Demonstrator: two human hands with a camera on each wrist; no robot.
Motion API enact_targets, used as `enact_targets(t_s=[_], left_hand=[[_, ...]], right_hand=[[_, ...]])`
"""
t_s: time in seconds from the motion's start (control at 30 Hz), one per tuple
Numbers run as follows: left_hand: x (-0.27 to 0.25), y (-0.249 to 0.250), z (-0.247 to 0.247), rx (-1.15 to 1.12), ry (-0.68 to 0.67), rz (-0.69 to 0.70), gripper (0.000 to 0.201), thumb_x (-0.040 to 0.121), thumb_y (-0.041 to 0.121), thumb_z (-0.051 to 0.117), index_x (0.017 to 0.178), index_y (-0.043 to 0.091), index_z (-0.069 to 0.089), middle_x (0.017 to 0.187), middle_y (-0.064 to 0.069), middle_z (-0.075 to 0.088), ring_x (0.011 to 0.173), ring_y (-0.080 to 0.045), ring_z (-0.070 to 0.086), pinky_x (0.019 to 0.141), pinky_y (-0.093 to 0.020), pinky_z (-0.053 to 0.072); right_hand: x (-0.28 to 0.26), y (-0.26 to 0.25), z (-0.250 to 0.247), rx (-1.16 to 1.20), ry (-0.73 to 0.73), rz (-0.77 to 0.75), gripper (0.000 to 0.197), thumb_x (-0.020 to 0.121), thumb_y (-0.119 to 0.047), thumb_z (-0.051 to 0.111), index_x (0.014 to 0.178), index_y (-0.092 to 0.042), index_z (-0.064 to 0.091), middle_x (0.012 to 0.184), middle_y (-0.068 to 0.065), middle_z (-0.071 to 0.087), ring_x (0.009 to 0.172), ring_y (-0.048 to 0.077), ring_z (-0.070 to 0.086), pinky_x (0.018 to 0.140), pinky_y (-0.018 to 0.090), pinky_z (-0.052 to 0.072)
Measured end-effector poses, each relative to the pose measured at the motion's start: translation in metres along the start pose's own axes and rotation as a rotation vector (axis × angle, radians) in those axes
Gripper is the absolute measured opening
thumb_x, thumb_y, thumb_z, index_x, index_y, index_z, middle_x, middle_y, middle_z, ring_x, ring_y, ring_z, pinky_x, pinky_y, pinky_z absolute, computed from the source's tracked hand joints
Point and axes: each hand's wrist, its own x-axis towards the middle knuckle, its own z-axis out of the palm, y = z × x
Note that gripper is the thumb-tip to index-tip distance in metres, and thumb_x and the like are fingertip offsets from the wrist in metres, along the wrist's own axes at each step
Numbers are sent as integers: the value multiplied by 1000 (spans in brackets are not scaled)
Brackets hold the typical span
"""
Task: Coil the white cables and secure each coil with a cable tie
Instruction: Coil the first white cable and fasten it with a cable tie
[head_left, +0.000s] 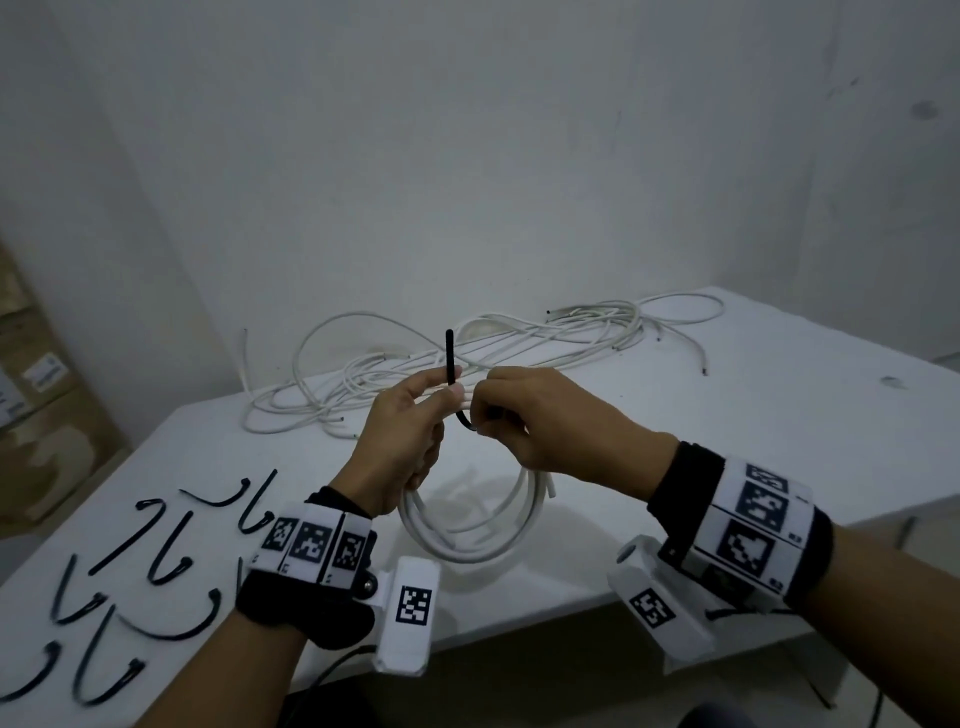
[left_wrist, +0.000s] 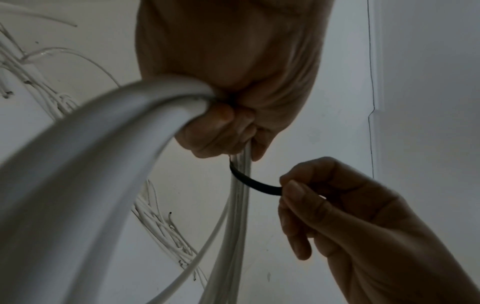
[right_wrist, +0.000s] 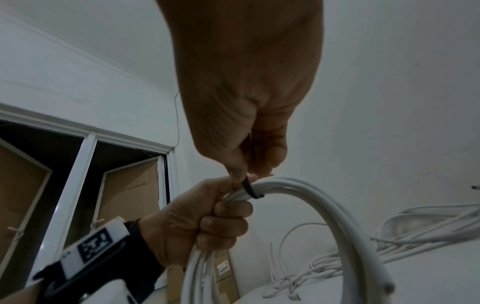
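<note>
A white cable coil (head_left: 470, 525) hangs above the table's near edge, and my left hand (head_left: 410, 431) grips its top bundle. A black cable tie (head_left: 450, 361) sticks up from my left fingers and bends under the bundle. My right hand (head_left: 524, 415) pinches the tie's lower end beside the bundle. In the left wrist view the coil (left_wrist: 103, 164) runs through my left hand (left_wrist: 228, 123), and the tie (left_wrist: 252, 181) curves across the strands to my right hand (left_wrist: 298, 191). The right wrist view shows the tie (right_wrist: 250, 190) wrapped over the coil (right_wrist: 324, 216).
A tangle of loose white cables (head_left: 467, 358) lies on the far part of the white table (head_left: 727, 441). Several black cable ties (head_left: 156, 571) are spread on the table's left side. Cardboard boxes (head_left: 36, 389) stand at the left by the wall.
</note>
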Motion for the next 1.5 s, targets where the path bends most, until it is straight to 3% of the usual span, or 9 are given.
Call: enact_targets(t_s=[0.3, 0.53, 0.63, 0.73, 0.8, 0.97, 1.13, 1.37, 1.5], left_hand=[[-8, -4, 2, -15, -2, 83, 21, 96, 22, 56, 108, 19, 73, 47, -1, 25, 36, -12, 18, 39, -17, 16], [-24, 4, 15, 83, 30, 245, 22, 96, 15, 56, 110, 15, 72, 41, 0, 45, 32, -4, 31, 31, -26, 25], [-30, 7, 17, 105, 56, 281, 23, 95, 11, 57, 114, 10, 71, 72, 0, 72, 64, -12, 62, 69, -46, 43], [-25, 0, 13, 171, 86, 326, 21, 94, 14, 59, 109, 19, 72, 91, 10, 74, 68, -5, 64, 61, -24, 48], [-21, -3, 12, 201, 81, 345, 21, 94, 14, 60, 106, 25, 73, 93, 15, 74, 86, 5, 66, 79, -14, 48], [-19, -7, 15, 284, 65, 393, 26, 94, 15, 60, 95, 40, 68, 83, 31, 69, 94, 10, 63, 86, -8, 45], [-16, -12, 17, 351, 86, 433, 18, 93, 18, 61, 105, 26, 72, 87, 29, 66, 92, 14, 61, 84, -5, 43], [-19, -9, 21, 371, 46, 446, 29, 93, 14, 60, 91, 42, 66, 77, 37, 65, 89, 15, 62, 82, -4, 42], [-21, -11, 23, 372, 41, 471, 22, 94, 15, 60, 101, 32, 72, 87, 25, 71, 91, 7, 65, 83, -10, 47]], right_hand=[[-5, -1, -13, 134, 199, 41, 4, 82, -10, 66, 84, -8, 68, 76, -2, 62, 70, 4, 46, 64, 5, 37], [4, -6, -4, 538, 387, 389, 18, 81, -6, 70, 88, -21, 61, 69, -8, 57, 64, 7, 53, 66, 23, 48], [2, -4, 0, 616, 400, 431, 22, 80, -3, 69, 83, -23, 61, 71, -5, 60, 67, 17, 56, 71, 36, 51], [-1, -1, 5, 619, 399, 433, 23, 81, -3, 68, 83, -25, 63, 71, -2, 62, 68, 22, 60, 75, 41, 53], [-2, 0, 8, 623, 407, 431, 23, 81, -3, 67, 82, -26, 64, 71, -2, 63, 69, 23, 62, 76, 41, 54], [-4, 5, 10, 610, 396, 432, 18, 81, -3, 67, 86, -20, 67, 70, -3, 63, 68, 18, 62, 67, 31, 51], [-9, 10, 10, 628, 361, 479, 13, 82, -3, 66, 90, -13, 70, 68, -5, 64, 63, 8, 61, 58, 14, 43], [-12, 14, 4, 691, 299, 483, 16, 82, -1, 65, 82, -16, 67, 64, 2, 65, 58, 11, 60, 52, 24, 44], [-14, 12, 0, 676, 191, 464, 12, 81, 0, 66, 84, -11, 68, 64, 0, 65, 56, 6, 60, 50, 14, 42]])
